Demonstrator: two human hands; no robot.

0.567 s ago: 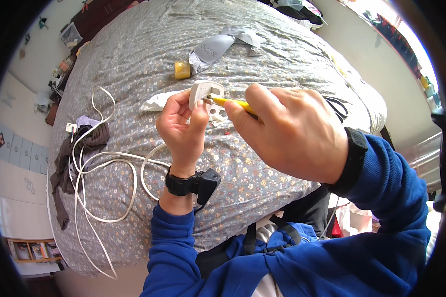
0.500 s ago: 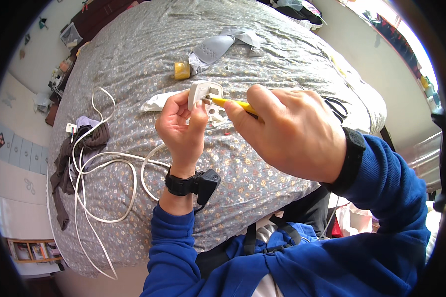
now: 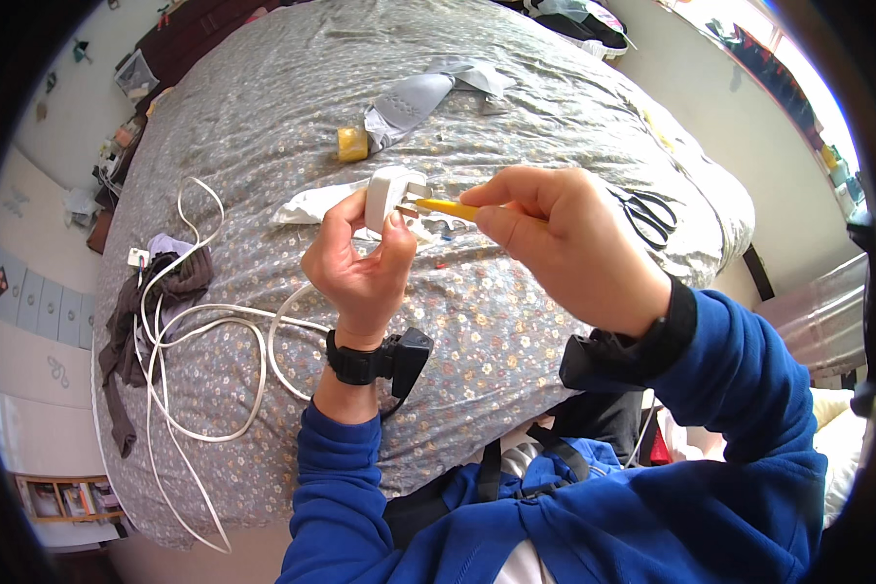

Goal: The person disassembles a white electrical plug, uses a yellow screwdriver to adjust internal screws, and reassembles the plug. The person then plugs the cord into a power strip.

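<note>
My left hand (image 3: 360, 263) holds up a white plug (image 3: 385, 200), pinched between thumb and fingers, with its pronged face turned to the right. In my right hand (image 3: 579, 248) is a slim yellow-handled tool (image 3: 450, 208), gripped between thumb and fingers. Its metal tip meets the plug's face or sits just in front of it; I cannot tell which. Under the plug lies a crumpled white sheet (image 3: 307, 204) with small bits around it. A white cable (image 3: 263, 360) loops over the bed on the left and runs behind my left wrist.
Black-handled scissors (image 3: 649, 216) lie right of my right hand. Farther off are a yellow tape roll (image 3: 352, 144) and a crumpled grey wrapping (image 3: 406, 107). Dark clothing (image 3: 131, 321) lies at the left edge of the flower-patterned bed (image 3: 438, 438).
My right hand has shifted down and turned, so more of the yellow tool shows and the scissors come into view. The plug has tilted in my left hand, its face turning farther right.
</note>
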